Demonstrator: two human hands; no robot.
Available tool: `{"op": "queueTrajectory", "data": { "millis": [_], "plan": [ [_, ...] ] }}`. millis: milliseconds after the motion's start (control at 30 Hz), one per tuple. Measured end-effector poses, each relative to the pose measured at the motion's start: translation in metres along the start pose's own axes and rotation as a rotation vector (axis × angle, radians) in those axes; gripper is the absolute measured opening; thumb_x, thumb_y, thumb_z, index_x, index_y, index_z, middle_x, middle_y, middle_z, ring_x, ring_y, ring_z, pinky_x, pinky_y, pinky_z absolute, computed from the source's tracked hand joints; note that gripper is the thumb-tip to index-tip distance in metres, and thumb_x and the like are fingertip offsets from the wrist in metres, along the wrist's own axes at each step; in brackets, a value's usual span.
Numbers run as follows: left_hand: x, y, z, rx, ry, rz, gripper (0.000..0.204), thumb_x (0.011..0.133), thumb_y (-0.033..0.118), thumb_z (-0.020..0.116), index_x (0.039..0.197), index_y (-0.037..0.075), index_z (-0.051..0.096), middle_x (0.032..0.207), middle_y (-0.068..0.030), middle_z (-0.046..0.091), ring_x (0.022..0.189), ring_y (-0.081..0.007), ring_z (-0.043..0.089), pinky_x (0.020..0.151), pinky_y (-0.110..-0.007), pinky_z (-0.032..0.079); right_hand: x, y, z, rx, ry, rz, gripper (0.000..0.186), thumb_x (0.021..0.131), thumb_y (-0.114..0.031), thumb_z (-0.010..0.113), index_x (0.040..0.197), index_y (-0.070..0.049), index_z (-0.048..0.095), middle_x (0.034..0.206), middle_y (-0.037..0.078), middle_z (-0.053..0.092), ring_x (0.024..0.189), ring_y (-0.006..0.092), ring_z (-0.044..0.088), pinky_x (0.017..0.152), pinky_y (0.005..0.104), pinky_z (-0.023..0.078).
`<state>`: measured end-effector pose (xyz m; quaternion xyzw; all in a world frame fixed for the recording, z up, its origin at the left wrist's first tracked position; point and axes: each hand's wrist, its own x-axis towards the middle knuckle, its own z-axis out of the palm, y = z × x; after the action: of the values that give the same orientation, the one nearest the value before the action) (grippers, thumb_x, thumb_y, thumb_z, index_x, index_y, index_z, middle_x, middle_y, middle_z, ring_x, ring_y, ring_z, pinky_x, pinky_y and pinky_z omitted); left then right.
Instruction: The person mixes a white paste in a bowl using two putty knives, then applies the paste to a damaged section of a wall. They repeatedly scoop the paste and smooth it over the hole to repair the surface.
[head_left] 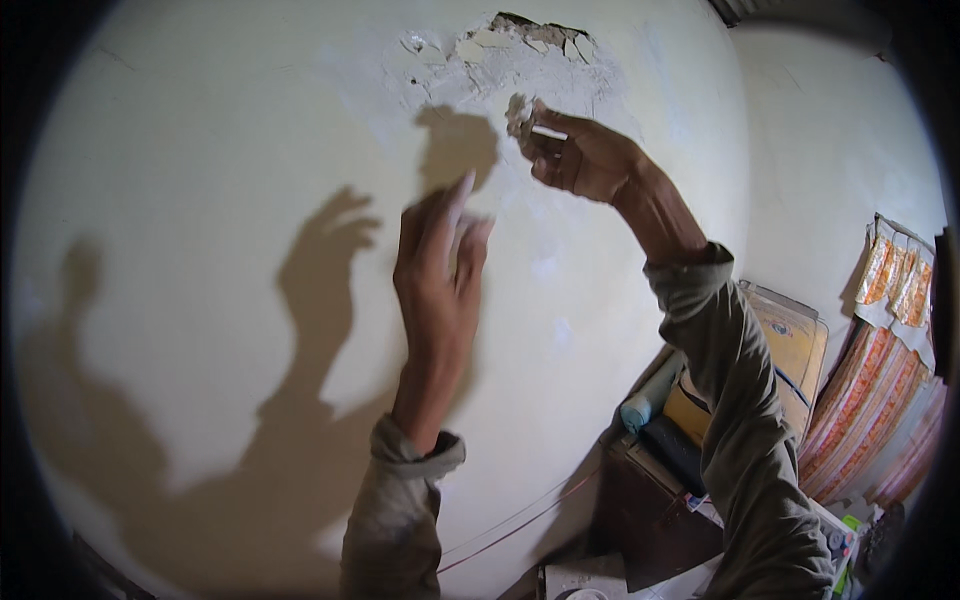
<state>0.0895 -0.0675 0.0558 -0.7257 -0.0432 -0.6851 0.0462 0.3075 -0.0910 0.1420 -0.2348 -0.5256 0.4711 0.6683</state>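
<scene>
Open wall [200,140] stretches left of the ragged-edged plaster patch [490,60]. The right hand [595,162] pinches a greyish lump [518,117]; the left hand [436,250] has its fingers loosely apart

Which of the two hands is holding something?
The right hand, raised nearer the broken wall patch: it holds a greyish lump. The left hand, lower in view, shows nothing held.

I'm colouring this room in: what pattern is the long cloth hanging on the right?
The long cloth has reddish-orange and pale stripes; the head view shows it.
</scene>
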Motion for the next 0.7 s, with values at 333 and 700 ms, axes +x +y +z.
{"op": "queueTrajectory", "data": {
  "millis": [333, 700],
  "plan": [
    [0.033, 0.006, 0.015, 0.048, 0.022, -0.022, 0.015, 0.083, 0.015, 0.074, 0.098, 0.012, 0.072, 0.098, -0.0032, 0.065, 0.097, -0.0223, 0.059, 0.085, -0.038, 0.041, -0.07, 0.043, 0.03, 0.169, -0.077, 0.047, 0.017, 0.1, -0.024, 0.055, 0.102, -0.008, 0.06, 0.095, 0.005, 0.063, 0.091, 0.0158, 0.063, 0.076, 0.0335, 0.055],
    [0.021, 0.026, 0.0, 0.345, -0.174, 0.158, 0.029, 0.093, 0.017, 0.062, 0.122, 0.016, 0.066, 0.131, -0.0086, 0.052, 0.119, -0.0241, 0.05, 0.099, -0.039, 0.035, -0.08, 0.061, 0.041, 0.351, 0.06, -0.048, 0.02, 0.102, -0.023, 0.051, 0.11, -0.006, 0.055, 0.103, 0.006, 0.06, 0.096, 0.0174, 0.062, 0.09, 0.0382, 0.055]
  ]
}}
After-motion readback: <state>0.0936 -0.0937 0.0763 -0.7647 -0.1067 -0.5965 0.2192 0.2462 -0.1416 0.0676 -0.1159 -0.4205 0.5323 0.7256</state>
